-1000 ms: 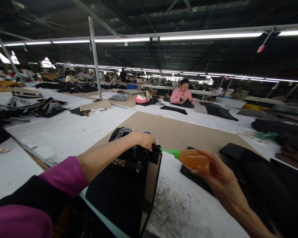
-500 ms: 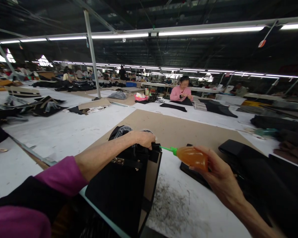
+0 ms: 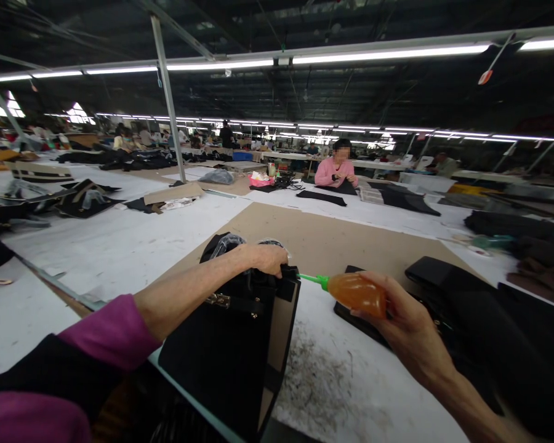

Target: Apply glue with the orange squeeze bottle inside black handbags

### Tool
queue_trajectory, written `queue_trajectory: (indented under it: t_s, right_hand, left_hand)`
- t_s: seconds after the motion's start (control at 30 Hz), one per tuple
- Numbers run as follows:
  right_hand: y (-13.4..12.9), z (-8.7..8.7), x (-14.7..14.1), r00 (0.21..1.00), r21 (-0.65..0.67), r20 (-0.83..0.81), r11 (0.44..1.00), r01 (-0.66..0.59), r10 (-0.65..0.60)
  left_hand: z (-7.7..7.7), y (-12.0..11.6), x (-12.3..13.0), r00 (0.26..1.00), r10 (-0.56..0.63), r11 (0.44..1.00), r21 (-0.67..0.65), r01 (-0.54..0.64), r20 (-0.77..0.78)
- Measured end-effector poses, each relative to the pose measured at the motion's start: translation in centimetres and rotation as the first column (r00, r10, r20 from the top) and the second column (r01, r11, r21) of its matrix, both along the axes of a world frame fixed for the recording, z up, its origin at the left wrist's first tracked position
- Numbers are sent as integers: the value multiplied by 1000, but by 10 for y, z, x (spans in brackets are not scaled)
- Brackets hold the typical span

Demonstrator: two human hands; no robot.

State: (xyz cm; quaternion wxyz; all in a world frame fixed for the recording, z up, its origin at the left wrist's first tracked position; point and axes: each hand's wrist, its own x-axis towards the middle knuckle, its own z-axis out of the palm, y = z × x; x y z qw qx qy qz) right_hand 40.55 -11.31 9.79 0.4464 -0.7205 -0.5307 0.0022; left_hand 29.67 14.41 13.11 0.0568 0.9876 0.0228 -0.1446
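Note:
A black handbag with gold-coloured hardware stands at the table's near edge, its beige inner side panel showing on the right. My left hand is closed on the bag's top right edge, the fingertips partly hidden behind it. Clear plastic wraps the handles beside my forearm. In my right hand is a squeeze bottle of amber liquid, gripped round its base and lying sideways. Its thin green nozzle points left, with the tip at the bag's upper edge near my left fingers.
Black bag pieces lie to the right of my right hand. Brown board covers the table behind the bag. A dark smudged patch marks the white surface. Across the table a person in pink handles black material.
The view has shifted very slightly. Both hands, the bottle and the bag keep almost the same positions, with the nozzle tip still at the bag's edge.

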Motion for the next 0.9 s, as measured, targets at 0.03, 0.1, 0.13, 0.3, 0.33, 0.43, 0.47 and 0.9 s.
queue_trajectory:
  t_s: [0.03, 0.1, 0.13, 0.3, 0.33, 0.43, 0.47, 0.9]
  right_hand:
    - [0, -1, 0, 1000, -7, -2, 1000, 8, -8]
    - [-2, -5, -1, 999, -18, -27, 1000, 23, -23]
    - [-3, -8, -1, 998, -26, -50, 999, 28, -29]
    - [-7, -17, 0, 990, -50, -134, 998, 41, -48]
    - [-7, -16, -1, 990, -49, -135, 998, 42, -49]
    - [-9, -13, -3, 989, -53, -140, 998, 47, -54]
    - [-10, -12, -4, 988, -54, -143, 997, 48, -55]
    - [-25, -21, -20, 969, -112, -241, 993, 29, -55]
  left_hand:
    - [0, 0, 0, 1000, 0, 1000, 4, 0, 6]
    - [0, -1, -1, 1000, 0, 1000, 15, 0, 14]
    - [0, -2, -2, 1000, 0, 1000, 20, 0, 21]
    - [0, -6, -3, 1000, -4, 999, 33, 3, 28]
    - [0, -6, -3, 1000, -4, 999, 36, 3, 24]
    - [-3, -5, -2, 1000, -10, 999, 41, 9, 24]
    - [-4, -5, -2, 1000, -11, 999, 41, 10, 26]
    - [-9, -6, -8, 998, -12, 997, 76, 8, 55]
